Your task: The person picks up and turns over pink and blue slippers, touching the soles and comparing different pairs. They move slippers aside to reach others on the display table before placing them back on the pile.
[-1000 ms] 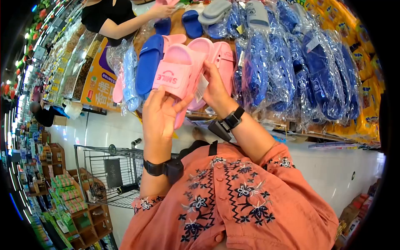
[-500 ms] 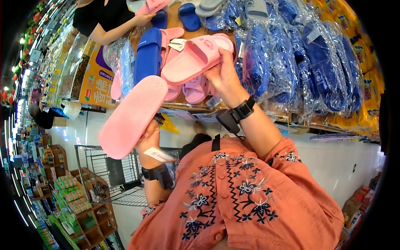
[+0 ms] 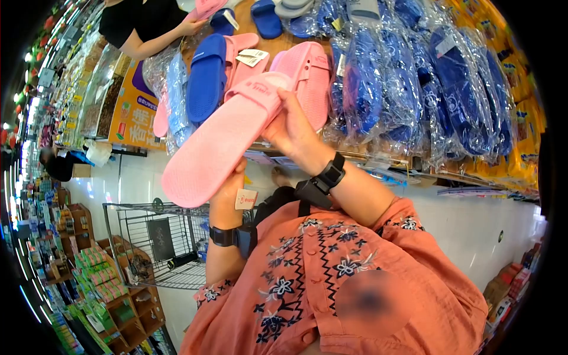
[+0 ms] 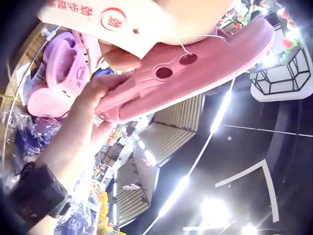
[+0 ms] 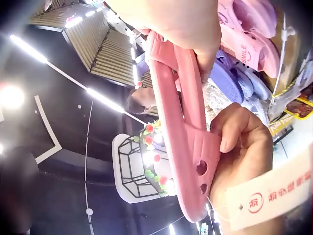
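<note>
The right hand [image 3: 293,127] grips a pink slipper [image 3: 225,139] at its strap end, thumb near the strap edge. The left hand [image 3: 228,186] is partly hidden under the slipper's lower end. In the right wrist view, a pink strap with two holes [image 5: 208,152] lies against the left hand [image 5: 242,147], whose fingers are curled; another strap shows near the right hand [image 5: 171,22]. Two pink slippers appear stacked with straps at opposite ends. A white paper tag [image 3: 245,199] hangs by the left hand.
Pink slippers [image 3: 313,89], a blue slipper [image 3: 206,80] and several bagged blue pairs [image 3: 364,83] cover the display table. Another person's arm [image 3: 160,44] reaches in at top left, holding a pink slipper. A wire cart [image 3: 160,242] stands below left, beside stocked shelves [image 3: 100,278].
The hands were apart half a second ago, each with a pink slipper; they have come together with both. The left hand's slipper moved up and right, the right hand's down and left.
</note>
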Tool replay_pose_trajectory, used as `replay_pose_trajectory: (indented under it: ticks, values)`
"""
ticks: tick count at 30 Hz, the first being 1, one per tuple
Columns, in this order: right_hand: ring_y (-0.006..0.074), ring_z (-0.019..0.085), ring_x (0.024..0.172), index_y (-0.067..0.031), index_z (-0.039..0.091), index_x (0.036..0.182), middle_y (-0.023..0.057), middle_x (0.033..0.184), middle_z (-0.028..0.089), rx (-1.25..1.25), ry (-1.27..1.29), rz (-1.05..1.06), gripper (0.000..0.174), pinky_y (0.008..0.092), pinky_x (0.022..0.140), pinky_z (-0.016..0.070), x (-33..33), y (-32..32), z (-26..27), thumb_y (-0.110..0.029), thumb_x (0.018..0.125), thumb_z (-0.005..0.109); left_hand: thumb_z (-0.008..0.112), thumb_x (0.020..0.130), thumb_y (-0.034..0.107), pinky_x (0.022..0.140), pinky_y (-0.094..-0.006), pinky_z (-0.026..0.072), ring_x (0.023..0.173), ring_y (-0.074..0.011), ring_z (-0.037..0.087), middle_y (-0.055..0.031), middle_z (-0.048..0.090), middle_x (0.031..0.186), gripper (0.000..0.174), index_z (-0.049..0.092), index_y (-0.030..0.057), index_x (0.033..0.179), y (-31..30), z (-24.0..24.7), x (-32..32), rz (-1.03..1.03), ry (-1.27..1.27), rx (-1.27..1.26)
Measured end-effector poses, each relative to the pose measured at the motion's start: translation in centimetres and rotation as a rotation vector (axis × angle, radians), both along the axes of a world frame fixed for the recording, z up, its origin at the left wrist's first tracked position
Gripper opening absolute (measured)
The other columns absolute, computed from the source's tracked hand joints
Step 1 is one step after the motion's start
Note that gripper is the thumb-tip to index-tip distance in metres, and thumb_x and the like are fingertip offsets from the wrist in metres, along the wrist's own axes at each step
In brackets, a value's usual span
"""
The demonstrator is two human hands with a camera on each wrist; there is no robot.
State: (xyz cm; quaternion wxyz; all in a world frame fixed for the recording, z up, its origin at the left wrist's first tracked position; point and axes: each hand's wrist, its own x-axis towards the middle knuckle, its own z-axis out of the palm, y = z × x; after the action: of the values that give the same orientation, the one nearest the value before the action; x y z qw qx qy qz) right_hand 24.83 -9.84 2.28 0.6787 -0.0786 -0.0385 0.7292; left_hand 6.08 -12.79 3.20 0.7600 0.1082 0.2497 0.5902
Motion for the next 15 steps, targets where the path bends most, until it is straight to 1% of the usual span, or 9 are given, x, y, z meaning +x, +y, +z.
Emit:
replay_pose_trajectory:
  ticks: [2,4,5,7,8,10,11,13,15]
  values:
    - [0.0319,0.057,0.131,-0.0058,0.042,0.146,0.0154,0.144,0.056,0.024,0.013,0.015,0.053,0.0572,0.109,0.0462,-0.3,-0.2,-0.4,-0.039,0.105,0.05,0.061,0.094,0.036,0.054,-0.0315,0.0346,0.063,-0.0192,0.049,-0.0066,0.065,0.084,0.027,0.063,0.0095,0.096,0.2,-1.3,-0.2,-0.002,0.068,0.01]
    - [0.0329,0.056,0.132,-0.0051,0.044,0.145,0.0167,0.144,0.056,0.043,0.002,0.063,0.055,0.0594,0.108,0.0464,-0.3,-0.7,0.0,-0.041,0.104,0.051,0.063,0.094,0.037,0.055,-0.0311,0.0358,0.064,-0.0199,0.051,-0.0069,0.066,0.085,0.029,0.064,0.0087,0.098,0.3,-2.3,-0.8,0.011,0.139,-0.013]
    - [0.0335,0.055,0.133,-0.0047,0.045,0.144,0.0173,0.144,0.056,0.053,-0.005,0.092,0.056,0.0605,0.107,0.0466,-0.2,-0.9,0.3,-0.042,0.104,0.052,0.063,0.094,0.038,0.057,-0.0321,0.0391,0.068,-0.0213,0.054,-0.0077,0.068,0.09,0.031,0.065,0.0084,0.102,0.2,-2.7,-0.9,0.019,0.14,0.014]
    - [0.0337,0.055,0.133,-0.0048,0.044,0.145,0.0174,0.144,0.055,0.005,-0.095,0.05,0.055,0.0604,0.107,0.0471,-0.4,-1.3,1.7,-0.042,0.104,0.05,0.063,0.094,0.04,0.06,-0.0342,0.0457,0.076,-0.0242,0.061,-0.0093,0.071,0.098,0.036,0.066,0.0079,0.11,0.0,-2.9,-1.0,0.036,0.145,0.066]
    - [0.0337,0.056,0.133,-0.0049,0.044,0.145,0.0174,0.145,0.055,-0.018,-0.139,0.028,0.055,0.0603,0.106,0.0474,-0.4,-1.3,2.1,-0.042,0.105,0.049,0.063,0.094,0.041,0.065,-0.0377,0.0495,0.083,-0.0261,0.063,-0.0107,0.07,0.105,0.039,0.065,0.0079,0.115,0.2,-3.4,-1.6,0.014,0.184,0.048]
    - [0.0336,0.056,0.132,-0.0057,0.044,0.145,0.0171,0.145,0.054,-0.007,-0.09,0.015,0.054,0.0595,0.107,0.0474,-0.2,-0.6,0.5,-0.041,0.105,0.049,0.063,0.095,0.044,0.073,-0.0448,0.0571,0.097,-0.03,0.068,-0.0134,0.069,0.12,0.048,0.062,0.0081,0.126,0.9,-4.1,-3.3,-0.023,0.258,0.013]
    - [0.0335,0.056,0.132,-0.0061,0.044,0.146,0.0169,0.145,0.054,-0.001,-0.067,0.011,0.053,0.0592,0.107,0.0474,-0.1,-0.2,-0.3,-0.041,0.105,0.049,0.06,0.097,0.046,0.077,-0.0478,0.058,0.104,-0.0312,0.066,-0.0141,0.066,0.125,0.052,0.058,0.0082,0.132,0.8,-4.0,-4.0,0.029,0.271,0.016]
    - [0.0328,0.056,0.133,-0.0063,0.041,0.147,0.0163,0.145,0.054,-0.016,-0.041,0.033,0.053,0.0591,0.109,0.0456,0.5,-0.1,-0.5,-0.041,0.107,0.045,0.054,0.101,0.051,0.086,-0.0537,0.0598,0.119,-0.0334,0.063,-0.0155,0.06,0.137,0.06,0.051,0.0084,0.142,0.4,-1.2,-4.2,0.134,0.295,0.025]
    - [0.0325,0.056,0.133,-0.0064,0.039,0.147,0.0161,0.145,0.054,-0.026,-0.024,0.031,0.053,0.0589,0.109,0.0449,1.1,0.3,-0.7,-0.042,0.108,0.044,0.046,0.103,0.054,0.089,-0.0544,0.0599,0.124,-0.0335,0.06,-0.0163,0.056,0.142,0.064,0.045,0.0071,0.146,-1.0,2.7,-5.3,-0.036,0.356,0.134]
